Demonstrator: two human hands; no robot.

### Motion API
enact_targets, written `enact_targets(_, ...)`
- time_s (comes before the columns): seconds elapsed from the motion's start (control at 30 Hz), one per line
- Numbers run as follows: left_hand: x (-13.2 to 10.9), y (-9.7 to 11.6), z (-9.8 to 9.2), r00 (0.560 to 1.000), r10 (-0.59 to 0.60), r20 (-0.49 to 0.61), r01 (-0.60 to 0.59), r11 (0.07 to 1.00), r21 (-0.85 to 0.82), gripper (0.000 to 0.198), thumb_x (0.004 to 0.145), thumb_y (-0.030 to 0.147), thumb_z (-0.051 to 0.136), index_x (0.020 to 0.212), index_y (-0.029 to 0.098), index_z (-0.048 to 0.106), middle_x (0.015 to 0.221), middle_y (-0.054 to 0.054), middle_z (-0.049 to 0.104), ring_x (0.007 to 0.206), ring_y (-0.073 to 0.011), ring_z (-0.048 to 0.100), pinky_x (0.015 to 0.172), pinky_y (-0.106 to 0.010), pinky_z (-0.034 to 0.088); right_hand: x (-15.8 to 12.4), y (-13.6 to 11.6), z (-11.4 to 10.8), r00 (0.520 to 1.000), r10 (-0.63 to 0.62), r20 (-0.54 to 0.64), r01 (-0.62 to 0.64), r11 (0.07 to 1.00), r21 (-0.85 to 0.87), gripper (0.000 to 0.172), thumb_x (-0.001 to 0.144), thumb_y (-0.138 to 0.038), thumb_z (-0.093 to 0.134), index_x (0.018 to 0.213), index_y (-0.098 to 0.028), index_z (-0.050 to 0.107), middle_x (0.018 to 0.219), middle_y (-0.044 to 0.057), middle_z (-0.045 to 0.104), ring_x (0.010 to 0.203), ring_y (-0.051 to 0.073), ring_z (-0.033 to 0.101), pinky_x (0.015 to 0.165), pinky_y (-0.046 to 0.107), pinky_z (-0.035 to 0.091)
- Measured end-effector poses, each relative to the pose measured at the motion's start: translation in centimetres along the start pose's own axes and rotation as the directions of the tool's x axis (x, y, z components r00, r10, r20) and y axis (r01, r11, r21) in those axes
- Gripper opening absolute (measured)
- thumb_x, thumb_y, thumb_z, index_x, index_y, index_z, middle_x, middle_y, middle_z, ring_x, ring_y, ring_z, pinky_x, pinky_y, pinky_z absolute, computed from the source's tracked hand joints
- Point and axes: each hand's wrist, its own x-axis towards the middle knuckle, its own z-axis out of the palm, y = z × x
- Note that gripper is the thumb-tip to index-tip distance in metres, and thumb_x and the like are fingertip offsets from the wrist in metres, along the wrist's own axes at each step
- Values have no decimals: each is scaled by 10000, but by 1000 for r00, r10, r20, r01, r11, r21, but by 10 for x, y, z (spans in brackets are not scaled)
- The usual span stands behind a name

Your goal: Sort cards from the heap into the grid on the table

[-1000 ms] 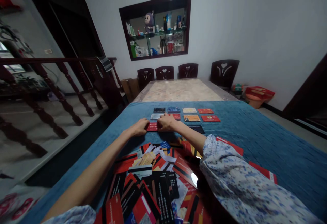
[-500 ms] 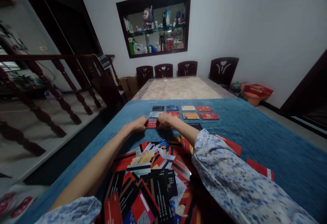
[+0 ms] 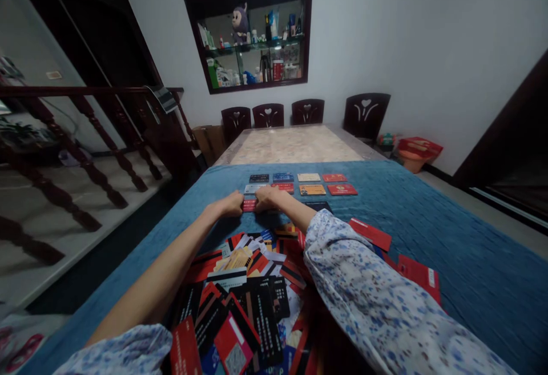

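A red card (image 3: 249,206) lies in the nearest row of laid-out cards on the blue cloth (image 3: 377,204). My left hand (image 3: 233,202) has its fingers closed at the card's left edge. From the other side, my right hand (image 3: 266,198) pinches the right edge and covers part of it. Just beyond my fingers are a light blue card (image 3: 250,189) and another red card (image 3: 284,187). A black card (image 3: 317,206) sits to the right, partly behind my right forearm. Beneath my forearms spreads a loose heap of cards (image 3: 261,318).
Farther back are an orange card (image 3: 312,190), a red card (image 3: 342,189) and a row of several more. Loose red cards (image 3: 371,234) lie right of my right sleeve. Dark chairs (image 3: 367,113) stand around the table's bare far end (image 3: 295,144).
The view has shifted slightly, so everything sits a little farther left. Both hands stay at the same red card, with little visible movement.
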Motion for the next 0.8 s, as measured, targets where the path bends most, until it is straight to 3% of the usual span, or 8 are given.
enact_targets(0.37,-13,8,-7,998,-36,-46,34,998,-45,255,600,99,593,843,153,650,854,-46,615,820,-204,601,712,-238,509,-12,4,-4,996,-68,-66,63,995,-72,401,769,-376,656,1131,-204,673,1299,142,621,1276,359,467,1002,605,400)
enact_targets(0.6,-21,9,-2,995,-47,-88,44,998,-35,338,631,91,563,961,143,613,1040,-87,605,935,-220,598,831,-271,495,-41,25,-12,973,-124,-196,105,989,-108,380,844,-349,603,1179,-180,666,1328,169,586,1254,351,448,973,561,398)
enact_targets(0.8,-34,17,1,991,-60,-121,53,997,-62,389,646,98,563,1032,140,579,1175,-106,567,1059,-227,568,938,-261,459,-75,50,-2,953,-117,-280,94,991,-94,287,858,-303,565,1092,-216,708,1198,132,658,1164,330,496,923,477,393)
